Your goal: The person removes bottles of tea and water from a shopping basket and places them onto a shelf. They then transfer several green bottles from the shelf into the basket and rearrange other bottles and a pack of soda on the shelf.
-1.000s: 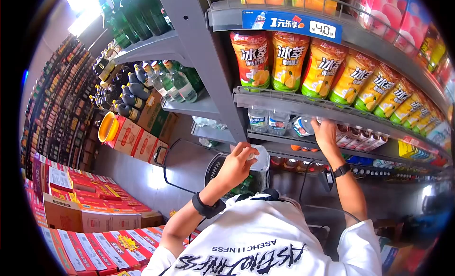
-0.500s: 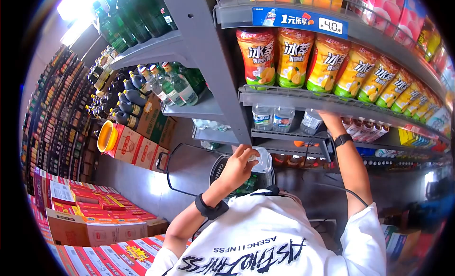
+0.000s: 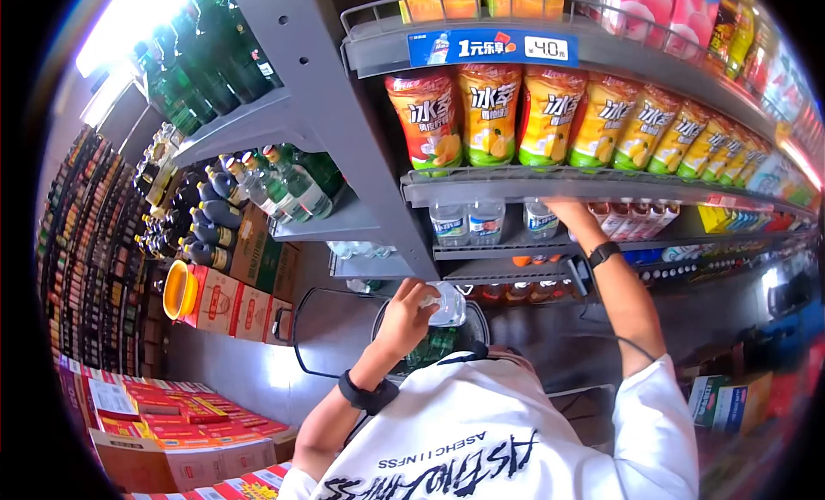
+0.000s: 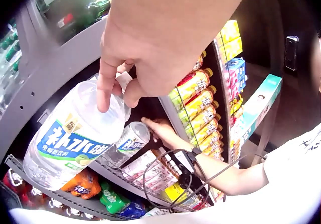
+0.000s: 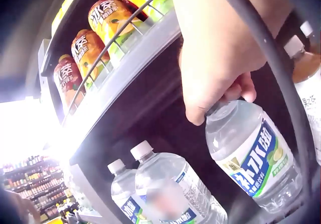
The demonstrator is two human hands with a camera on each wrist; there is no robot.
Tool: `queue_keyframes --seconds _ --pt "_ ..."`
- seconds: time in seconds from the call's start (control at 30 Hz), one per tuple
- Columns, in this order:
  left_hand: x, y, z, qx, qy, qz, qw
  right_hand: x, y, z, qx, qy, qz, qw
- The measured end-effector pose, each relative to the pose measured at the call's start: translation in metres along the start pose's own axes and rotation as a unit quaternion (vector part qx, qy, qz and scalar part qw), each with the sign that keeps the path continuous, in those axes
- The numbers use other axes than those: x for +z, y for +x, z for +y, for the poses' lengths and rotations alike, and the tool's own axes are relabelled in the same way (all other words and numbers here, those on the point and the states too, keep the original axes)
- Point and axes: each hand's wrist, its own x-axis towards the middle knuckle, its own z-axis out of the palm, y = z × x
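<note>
In the left wrist view, my left hand (image 4: pixel 145 58) grips a clear plastic drink bottle (image 4: pixel 80 128) by its neck, white cap between the fingers. The bottle has a blue, white and green label and hangs tilted in front of the shelves; in the head view the left hand (image 3: pixel 406 318) is low, beside the grey post. My right hand (image 5: pixel 220 68) reaches under the upper shelf and pinches the neck of a matching bottle (image 5: pixel 256 158), whose cap is hidden by the fingers. That bottle stands on the shelf, apart from two similar bottles (image 5: pixel 170 184) to its left.
A row of yellow pouch-shaped drink bottles (image 3: pixel 550 118) fills the shelf above, behind a wire rail. Milk-coloured bottles (image 3: pixel 632 221) stand right of my hand. A black basket (image 3: pixel 477 328) holding green bottles is below the left hand. Red cartons (image 3: pixel 172 405) are stacked at left.
The right hand's bottle went from tilted at the shelf front to upright on the shelf, then closer to the two others. The left hand keeps its bottle. The head view has shifted.
</note>
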Motion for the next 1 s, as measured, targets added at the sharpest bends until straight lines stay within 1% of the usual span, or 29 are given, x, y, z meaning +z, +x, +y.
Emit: queue_keyframes --seconds 0.03,0.13,0.17,0.23,0.3,0.37,0.47,0.57,0.67,0.7,0.8,0.9,0.93,1.0 --pt "-0.003 -0.001 0.004 -0.025 -0.010 -0.011 1.000 0.000 0.007 -0.007 0.080 -0.057 -0.066 0.993" --pt "-0.006 0.001 0.010 -0.033 0.000 -0.023 0.999 0.019 0.009 -0.007 0.093 -0.081 -0.026 0.992" --pt "-0.005 0.001 0.011 -0.037 -0.002 -0.026 0.999 0.023 0.008 -0.003 0.108 -0.078 -0.047 0.990" --pt "-0.004 0.004 0.013 -0.043 -0.003 -0.030 0.999 0.029 0.009 -0.002 0.082 0.001 -0.043 0.996" --pt "-0.001 0.003 0.011 -0.022 -0.005 -0.023 0.999 0.032 0.005 -0.006 0.066 0.035 -0.061 0.995" --pt "0.004 0.006 0.010 0.002 -0.007 -0.016 1.000 0.005 0.012 -0.036 0.055 0.016 -0.094 0.994" --pt "0.008 0.008 0.013 -0.001 0.000 -0.017 1.000 0.011 0.015 -0.035 0.017 0.013 -0.090 0.996" --pt "0.009 0.014 0.025 -0.027 -0.012 -0.032 0.999 -0.003 0.015 -0.044 0.037 0.015 -0.114 0.993" --pt "0.016 0.022 0.026 -0.003 0.011 -0.029 1.000 0.008 0.016 -0.034 0.053 0.037 -0.158 0.985" --pt "0.017 0.026 0.028 0.015 0.007 -0.027 1.000 0.003 0.014 -0.039 0.006 0.043 -0.064 0.997" --pt "0.022 0.039 0.034 0.010 0.000 -0.030 0.999 -0.002 0.007 -0.028 -0.090 0.011 -0.131 0.987" --pt "0.032 0.055 0.039 0.039 -0.015 -0.039 0.998 -0.034 -0.024 -0.048 0.025 0.088 -0.120 0.989" --pt "0.035 0.062 0.040 0.047 -0.020 -0.042 0.998 -0.037 -0.043 -0.050 0.039 0.113 -0.095 0.988" --pt "0.041 0.076 0.049 0.072 -0.010 -0.039 0.997 -0.059 -0.079 -0.057 0.013 0.233 -0.091 0.968"
